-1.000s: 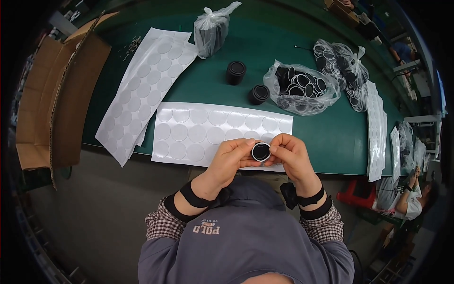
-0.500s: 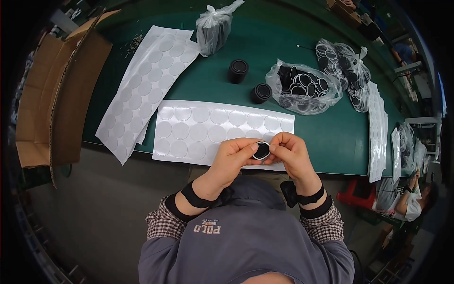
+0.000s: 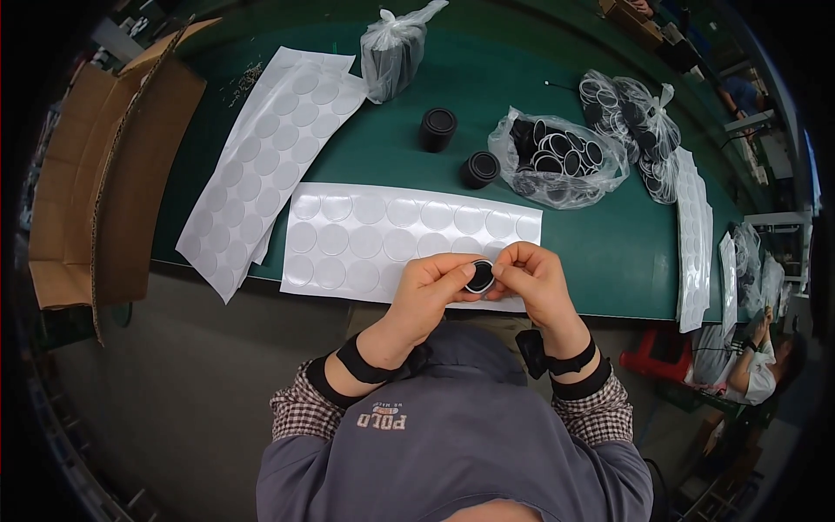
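Between my two hands, above the near edge of a white sheet of round clear stickers (image 3: 370,239), is a small black disc with a white rim (image 3: 479,277). My left hand (image 3: 432,283) grips it from the left, thumb on its edge. My right hand (image 3: 531,278) pinches its right edge between thumb and fingertips. The fingers partly hide the disc. Beyond the sheet, an open clear bag (image 3: 565,187) holds many similar black discs with white rims. Two stacks of black discs stand on the table, a taller stack (image 3: 437,130) and a shorter stack (image 3: 480,170).
More sticker sheets (image 3: 270,148) lie at the left beside an open cardboard box (image 3: 130,174). A tied bag of black pieces (image 3: 393,56) stands at the back. Tied bags of discs (image 3: 639,126) and narrow sheets (image 3: 692,244) lie right on the green table (image 3: 600,270). Another person (image 3: 752,370) sits far right.
My hands stay in nearly the same place. The disc between my fingers has tilted slightly.
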{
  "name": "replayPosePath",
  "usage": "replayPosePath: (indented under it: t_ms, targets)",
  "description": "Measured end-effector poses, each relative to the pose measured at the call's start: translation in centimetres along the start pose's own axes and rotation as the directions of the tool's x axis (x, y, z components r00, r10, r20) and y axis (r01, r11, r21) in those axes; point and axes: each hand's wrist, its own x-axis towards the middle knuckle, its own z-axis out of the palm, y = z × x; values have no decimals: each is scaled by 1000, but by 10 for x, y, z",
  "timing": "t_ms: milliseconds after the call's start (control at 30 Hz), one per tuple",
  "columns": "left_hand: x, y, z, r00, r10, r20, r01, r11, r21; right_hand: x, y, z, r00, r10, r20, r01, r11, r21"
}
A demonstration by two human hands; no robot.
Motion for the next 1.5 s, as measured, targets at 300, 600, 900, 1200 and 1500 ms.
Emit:
replayPosePath:
  t_ms: [300,600,900,1200,1500]
  targets:
    - [-3,0,1,999,36,-10,-36,999,22,-3,0,4,999,-31,-31,28,997,-76]
    - [-3,-6,3,991,132,-23,-129,984,120,-9,-1,7,993,-112,-47,101,977,-190]
    - [-6,-8,7,975,217,-46,-203,957,206,-22,-5,13,924,-380,27,345,805,-483]
    - [-5,-9,14,952,303,-50,-291,942,167,-14,0,1,970,-228,83,241,951,-193]
    - [-10,-5,19,960,260,-100,-245,959,141,-8,3,4,980,-185,69,187,982,-29]
